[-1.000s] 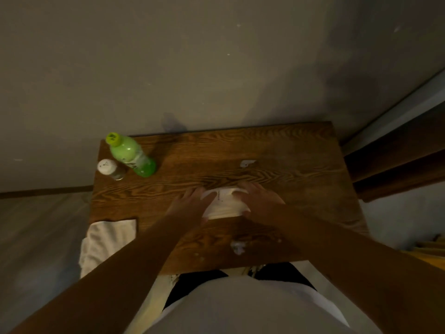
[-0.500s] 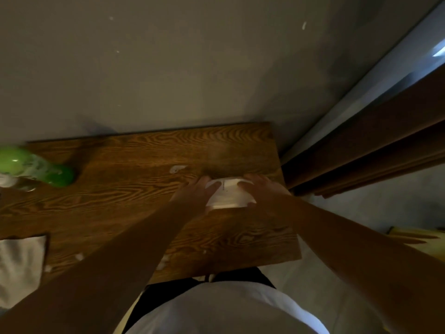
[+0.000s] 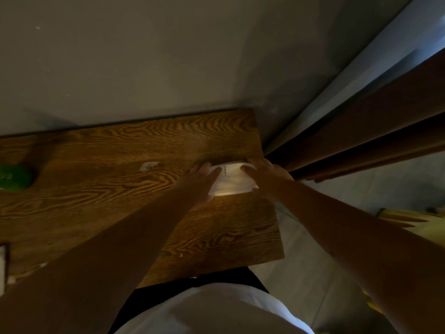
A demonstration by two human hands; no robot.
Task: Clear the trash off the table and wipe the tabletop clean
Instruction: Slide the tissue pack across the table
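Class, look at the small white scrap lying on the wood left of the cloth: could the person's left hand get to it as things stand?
Probably yes. The left hand rests on the white cloth, and only bare table lies between it and the scrap.

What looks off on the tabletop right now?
A whitish smear sits on the wooden table, left of the white cloth that the left hand and right hand press flat near the right edge. Small pale specks dot the near edge. Nothing looks damaged.
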